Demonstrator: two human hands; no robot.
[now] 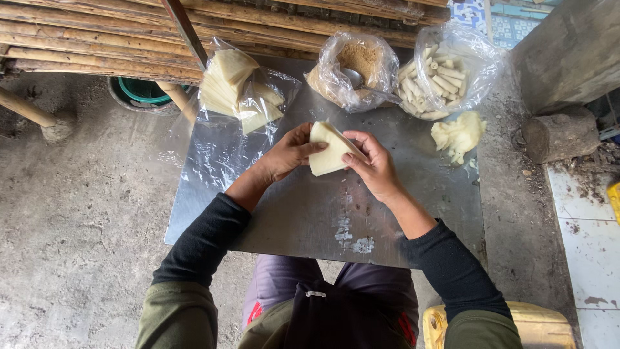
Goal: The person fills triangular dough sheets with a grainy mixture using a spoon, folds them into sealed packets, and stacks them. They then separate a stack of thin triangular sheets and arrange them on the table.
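Head view, looking straight down: nearest are the person's knees and black sleeves, then the metal surface (271,213), a bare sheet of steel with a few pale smears.

Above its middle, both hands meet on a pale folded wrapper (328,152), held a little off the surface. The left hand (289,154) has its fingers (309,137) curled on the wrapper's left edge, thumb against the front. The right hand (374,167) pinches the right corner, thumb on top and fingers tucked underneath. Both sets of fingers are pressed together on the sheet, not spread.

My judgement on doing this step well: the wrapper looks thin and soft, so a light pinch near the edges should keep it from tearing, and keeping the fold line straight between the two thumbs should help the corners meet evenly.

Further on, to the left, a stack of flat wrappers (226,84) lies in an open clear bag. Behind the hands sits a bag of brown crumbly filling (361,59) with a spoon (354,78) in it. To its right a bag of finished rolls (434,81) lies open, and a lump of pale scraps (457,134) rests just beside it on the surface. Beyond runs a bamboo bench (97,39), with a green tub (143,94) underneath.
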